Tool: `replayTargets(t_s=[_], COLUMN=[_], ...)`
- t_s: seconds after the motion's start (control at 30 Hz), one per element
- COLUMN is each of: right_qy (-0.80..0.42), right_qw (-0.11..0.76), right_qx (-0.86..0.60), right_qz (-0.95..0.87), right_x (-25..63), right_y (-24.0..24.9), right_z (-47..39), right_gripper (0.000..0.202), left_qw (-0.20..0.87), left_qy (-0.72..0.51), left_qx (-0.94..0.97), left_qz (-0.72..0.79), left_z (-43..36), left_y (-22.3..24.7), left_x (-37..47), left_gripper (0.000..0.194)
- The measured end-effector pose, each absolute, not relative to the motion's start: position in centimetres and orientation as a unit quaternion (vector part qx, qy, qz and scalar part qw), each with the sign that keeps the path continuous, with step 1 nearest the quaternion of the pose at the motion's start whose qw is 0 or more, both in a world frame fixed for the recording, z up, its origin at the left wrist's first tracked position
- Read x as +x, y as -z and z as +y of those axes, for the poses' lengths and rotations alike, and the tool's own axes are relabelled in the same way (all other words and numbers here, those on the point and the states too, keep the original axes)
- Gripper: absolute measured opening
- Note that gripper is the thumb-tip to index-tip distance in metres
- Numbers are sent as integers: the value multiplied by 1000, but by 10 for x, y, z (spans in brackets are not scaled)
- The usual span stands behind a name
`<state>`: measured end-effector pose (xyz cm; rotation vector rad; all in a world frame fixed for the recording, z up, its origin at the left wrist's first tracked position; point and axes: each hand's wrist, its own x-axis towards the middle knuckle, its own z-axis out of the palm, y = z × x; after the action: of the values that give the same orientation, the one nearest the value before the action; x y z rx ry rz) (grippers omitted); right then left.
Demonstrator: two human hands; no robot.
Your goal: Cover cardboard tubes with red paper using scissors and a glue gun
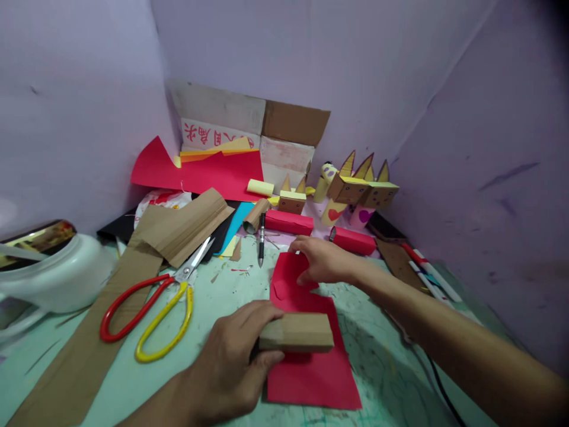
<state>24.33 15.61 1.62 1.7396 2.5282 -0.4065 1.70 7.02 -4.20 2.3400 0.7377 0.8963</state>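
Note:
My left hand [242, 350] is closed around the end of a small folded cardboard box [299, 333], with the thumb below and the fingers above. The box is held over a sheet of red paper [311, 382] with a cut notch on its right side. At the far end of that paper, my right hand [324, 259] curls its fingers and thumb about the upper right edge. To the left, large scissors [184, 274] with one red and one yellow handle lie part open on cardboard.
A long cardboard strip [106, 320] and a white pot [66, 279] stand left. Behind are a pen [261, 240], red paper tubes [288, 222], cardboard figures with pointed ears [362, 190], and red sheets [200, 175]. Markers [431, 273] lie right, near a dark cable [444, 391].

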Motion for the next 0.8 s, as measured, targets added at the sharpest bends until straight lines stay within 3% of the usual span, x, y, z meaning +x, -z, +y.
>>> replayTargets(t_s=[0.2, 0.37, 0.47, 0.67, 0.8], right_qy=[131, 214, 289, 450, 464], right_qw=[10, -14, -53, -233, -414], right_qx=[567, 579, 586, 628, 650], right_qz=[813, 787, 755, 590, 436], right_x=[240, 243, 246, 261, 262], right_y=[-11, -5, -9, -17, -16], right_z=[139, 139, 143, 135, 103], right_gripper=[40, 49, 30, 14, 22], left_qw=[235, 246, 250, 304, 316], left_qy=[-408, -420, -439, -583, -645], left_qx=[789, 739, 718, 559, 482], left_qz=[395, 465, 479, 505, 501], left_z=[73, 78, 79, 81, 82], left_y=[38, 36, 37, 30, 21], left_x=[13, 12, 11, 6, 2], left_gripper=[32, 31, 31, 39, 49])
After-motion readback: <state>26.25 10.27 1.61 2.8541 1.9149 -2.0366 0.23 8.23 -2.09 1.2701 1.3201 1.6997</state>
